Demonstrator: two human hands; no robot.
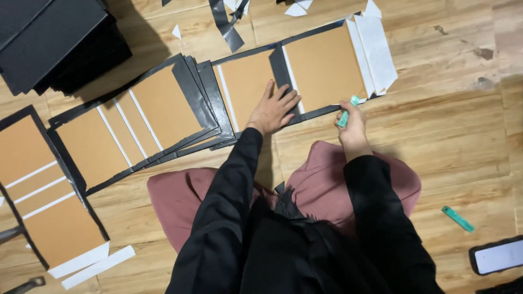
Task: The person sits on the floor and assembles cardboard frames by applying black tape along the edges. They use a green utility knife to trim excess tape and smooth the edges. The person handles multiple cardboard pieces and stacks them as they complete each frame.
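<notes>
- On the wooden floor [463, 136], just beyond the person's knees, lies a flat cover blank [305, 71]: brown board panels framed in black, with white flaps folded out at its right end.
- Left hand [272, 109] lies flat on the blank, fingers spread, palm over the black strip between the two brown panels.
- Right hand [351, 122] is closed around a small green tool [347, 116] at the blank's near edge; only the tool's ends show past the fingers, so its shape is hard to tell.
- Just left of the blank, a fanned stack of similar blanks [141, 117] overlaps its left end; how many lie in the stack cannot be counted.
- Further left, another blank [46, 201] is cut off by the picture's edge, with loose white strips [98, 265] beside its near end.
- Top left, a pile of black boxes [54, 38] is partly out of view.
- Black and white scraps [229, 22] lie beyond the blanks, cut off at the top.
- Well to the right, a second green tool [457, 219] lies alone, and a phone [498, 255] is cut off at the edge.
- Black sleeves and pink cloth hide the floor beneath the person.
</notes>
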